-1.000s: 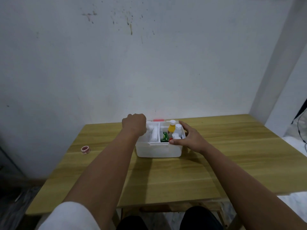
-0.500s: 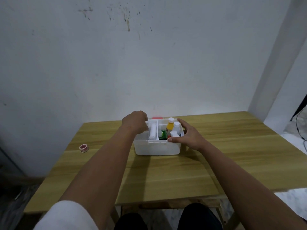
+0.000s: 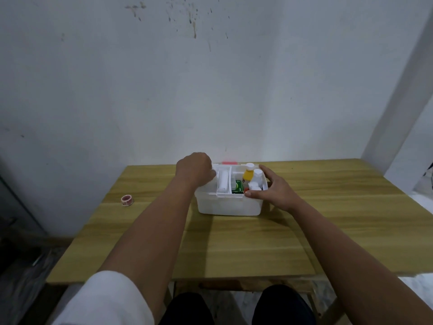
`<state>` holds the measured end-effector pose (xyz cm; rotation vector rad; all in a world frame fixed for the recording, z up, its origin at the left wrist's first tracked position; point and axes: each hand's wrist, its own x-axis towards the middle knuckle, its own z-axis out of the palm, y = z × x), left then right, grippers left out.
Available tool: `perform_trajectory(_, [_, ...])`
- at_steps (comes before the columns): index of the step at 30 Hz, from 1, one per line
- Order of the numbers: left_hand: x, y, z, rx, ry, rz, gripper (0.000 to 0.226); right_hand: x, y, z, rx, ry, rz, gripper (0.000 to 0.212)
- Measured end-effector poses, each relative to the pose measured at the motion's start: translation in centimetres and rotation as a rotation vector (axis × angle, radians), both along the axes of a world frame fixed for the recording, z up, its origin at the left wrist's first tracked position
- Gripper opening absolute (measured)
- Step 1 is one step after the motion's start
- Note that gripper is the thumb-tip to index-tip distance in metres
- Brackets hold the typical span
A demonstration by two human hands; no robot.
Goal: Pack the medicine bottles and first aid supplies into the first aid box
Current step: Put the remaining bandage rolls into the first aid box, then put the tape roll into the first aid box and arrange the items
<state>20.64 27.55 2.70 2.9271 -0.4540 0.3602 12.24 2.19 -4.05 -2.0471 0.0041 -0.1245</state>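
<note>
The white first aid box (image 3: 228,206) stands open on the wooden table (image 3: 234,242), near the wall. Inside it are a white inner tray with a white roll (image 3: 223,181), a green packet (image 3: 238,186), a yellow bottle with a white cap (image 3: 248,174) and a white bottle (image 3: 257,175). My left hand (image 3: 195,168) is curled over the box's left rim; whether it holds anything I cannot tell. My right hand (image 3: 275,190) rests against the right side of the box, thumb on its front rim.
A small roll of red and white tape (image 3: 127,200) lies on the table far to the left. A white wall rises right behind the box. The table's front edge is above my knees.
Both hands stay at the box, almost still. The view has shifted slightly with my head.
</note>
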Motion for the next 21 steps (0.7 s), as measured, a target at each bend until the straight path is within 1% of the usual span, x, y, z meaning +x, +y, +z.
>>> perform_trajectory(2, [-0.9,1.4,0.6,-0.077,-0.046,0.011,0.029,-0.2,0.2,0.2,-0.012,0.002,0.002,0.124])
perform_trajectory(5, [-2.9,4.7,0.7,-0.191,-0.072,0.09,0.03,-0.3,0.2,0.4,-0.026,-0.014,-0.017,0.138])
perform_trajectory(8, [-5.7,9.2,-0.4,-0.265,-0.033,0.197,0.035,-0.6,0.4,0.7,-0.055,-0.032,-0.017,0.147])
perform_trajectory(11, [-9.0,14.0,-2.5,-0.283,0.034,0.32,0.049,-0.9,0.4,1.0,-0.072,-0.042,-0.017,0.153])
perform_trajectory(13, [-11.1,16.5,-4.0,-0.279,0.089,0.373,0.065,-1.1,0.6,1.3,-0.074,-0.043,-0.009,0.151])
perform_trajectory(15, [-12.7,17.9,-5.3,-0.323,0.162,0.387,0.077,-1.1,0.7,1.4,-0.071,-0.033,-0.007,0.138])
perform_trajectory(17, [-13.7,18.3,-6.2,-0.38,0.251,0.36,0.083,-1.1,0.6,1.5,-0.07,-0.024,-0.015,0.127])
perform_trajectory(19, [-14.4,17.8,-6.9,-0.419,0.306,0.318,0.084,-1.3,0.7,1.6,-0.069,-0.017,-0.019,0.132])
perform_trajectory(21, [-14.9,17.2,-7.6,-0.433,0.31,0.272,0.074,-1.6,0.8,1.8,-0.07,-0.028,-0.02,0.144])
